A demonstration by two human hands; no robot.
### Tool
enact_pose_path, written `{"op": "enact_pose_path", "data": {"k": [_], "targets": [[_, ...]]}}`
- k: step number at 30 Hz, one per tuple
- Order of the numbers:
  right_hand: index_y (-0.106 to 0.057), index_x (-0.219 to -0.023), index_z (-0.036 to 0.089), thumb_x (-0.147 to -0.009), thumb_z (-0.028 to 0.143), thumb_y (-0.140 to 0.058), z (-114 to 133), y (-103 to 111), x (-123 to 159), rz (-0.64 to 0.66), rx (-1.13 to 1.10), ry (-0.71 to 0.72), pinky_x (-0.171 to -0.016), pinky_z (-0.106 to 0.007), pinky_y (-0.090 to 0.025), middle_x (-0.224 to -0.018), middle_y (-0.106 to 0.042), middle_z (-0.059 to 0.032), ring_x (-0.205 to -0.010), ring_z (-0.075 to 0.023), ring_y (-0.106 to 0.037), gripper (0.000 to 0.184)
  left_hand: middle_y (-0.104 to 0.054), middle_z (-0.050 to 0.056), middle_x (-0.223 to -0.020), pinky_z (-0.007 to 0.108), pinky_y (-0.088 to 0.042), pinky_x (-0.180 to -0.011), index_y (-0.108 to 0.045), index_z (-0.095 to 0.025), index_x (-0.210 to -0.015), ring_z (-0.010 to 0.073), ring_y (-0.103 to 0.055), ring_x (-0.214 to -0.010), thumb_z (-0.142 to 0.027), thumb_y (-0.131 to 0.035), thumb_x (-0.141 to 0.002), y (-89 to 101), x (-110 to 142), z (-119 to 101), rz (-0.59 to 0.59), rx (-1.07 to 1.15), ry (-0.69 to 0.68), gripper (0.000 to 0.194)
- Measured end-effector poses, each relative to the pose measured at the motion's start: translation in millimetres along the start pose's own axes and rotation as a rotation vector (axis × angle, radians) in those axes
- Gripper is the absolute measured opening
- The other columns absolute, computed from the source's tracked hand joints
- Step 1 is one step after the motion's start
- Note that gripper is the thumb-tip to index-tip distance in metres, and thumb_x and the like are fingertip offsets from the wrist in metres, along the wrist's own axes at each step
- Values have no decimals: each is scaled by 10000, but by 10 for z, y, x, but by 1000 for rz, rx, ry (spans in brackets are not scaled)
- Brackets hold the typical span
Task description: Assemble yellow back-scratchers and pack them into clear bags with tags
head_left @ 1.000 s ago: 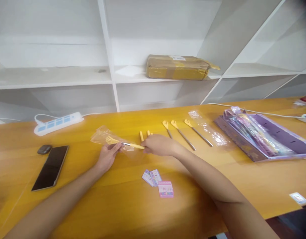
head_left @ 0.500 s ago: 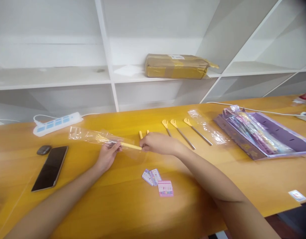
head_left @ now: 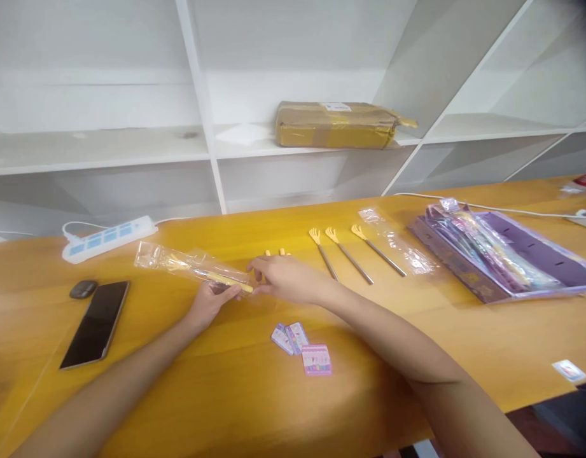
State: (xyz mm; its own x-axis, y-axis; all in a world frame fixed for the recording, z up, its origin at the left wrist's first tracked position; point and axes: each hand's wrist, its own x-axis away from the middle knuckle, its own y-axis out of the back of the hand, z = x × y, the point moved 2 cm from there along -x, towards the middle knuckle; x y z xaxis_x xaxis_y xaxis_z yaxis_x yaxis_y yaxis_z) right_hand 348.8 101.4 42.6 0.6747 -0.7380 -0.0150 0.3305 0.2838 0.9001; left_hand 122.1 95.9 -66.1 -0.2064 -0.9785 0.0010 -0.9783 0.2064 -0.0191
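My left hand is closed around a yellow-handled back scratcher lying inside a clear plastic bag. Its claw-shaped head points to the far left within the bag. At the bag's right end, just past the handle tip, my right hand has its fingers curled on the plastic; the fingertips are partly hidden. Behind that hand, two yellow handle ends stick out. To its right, three more back scratchers with yellow claws and metal rods lie on the table.
Several small printed cards lie in front of my hands. At left are a phone, a dark case and a power strip. An empty-looking bag and a purple box of wrapped items sit right. A taped carton rests on the shelf.
The back scratcher has slid leftward, deeper into the bag. My right hand has moved slightly left, from the handle's end to the bag's end.
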Motion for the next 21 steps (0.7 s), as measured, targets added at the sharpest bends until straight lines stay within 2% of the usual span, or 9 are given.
{"op": "enact_pose_path", "data": {"k": [5, 12, 15, 18, 21], "targets": [[-638, -1188, 157, -987, 247, -644, 96, -151, -44, 33, -5, 38, -700, -262, -357, -1147, -705, -94, -913, -184, -653, 220, -784, 72, -768, 313, -567, -702, -810, -174, -789, 209, -693, -704, -468, -890, -751, -62, 24, -111, 102, -37, -3, 307], [-633, -1201, 161, -1028, 301, -603, 123, -202, -53, 67, -25, 45, -721, -273, -376, -1162, -710, -102, -919, -193, -666, 225, -757, 56, -688, 295, -541, -664, -773, -177, -745, 201, -678, -653, -494, -854, -790, -82, 19, -161, 149, -76, -13, 331], [-630, -1184, 160, -1045, 297, -548, 108, -143, -25, 66, -9, 30, -698, -272, -363, -1114, -719, -103, -875, -188, -660, 212, -745, 50, -689, 289, -528, -655, -772, -173, -760, 188, -659, -640, -510, -834, -813, -67, 15, -123, 126, -61, 1, 348], [-580, -1309, 163, -1056, 257, -488, 91, -45, 16, 31, -18, 16, -698, -273, -370, -1072, -726, -104, -849, -190, -656, 285, -720, 36, -689, 283, -507, -643, -761, -169, -799, 173, -634, -628, -511, -829, -825, -35, -4, -47, 57, 22, 2, 350], [-508, -1426, 186, -1054, 220, -478, 71, 59, 61, -4, -63, 37, -740, -277, -408, -1137, -716, -102, -868, -186, -656, 375, -695, 30, -684, 279, -485, -629, -752, -160, -800, 162, -609, -629, -498, -851, -806, -15, -23, 0, 2, 121, 15, 352]]}}
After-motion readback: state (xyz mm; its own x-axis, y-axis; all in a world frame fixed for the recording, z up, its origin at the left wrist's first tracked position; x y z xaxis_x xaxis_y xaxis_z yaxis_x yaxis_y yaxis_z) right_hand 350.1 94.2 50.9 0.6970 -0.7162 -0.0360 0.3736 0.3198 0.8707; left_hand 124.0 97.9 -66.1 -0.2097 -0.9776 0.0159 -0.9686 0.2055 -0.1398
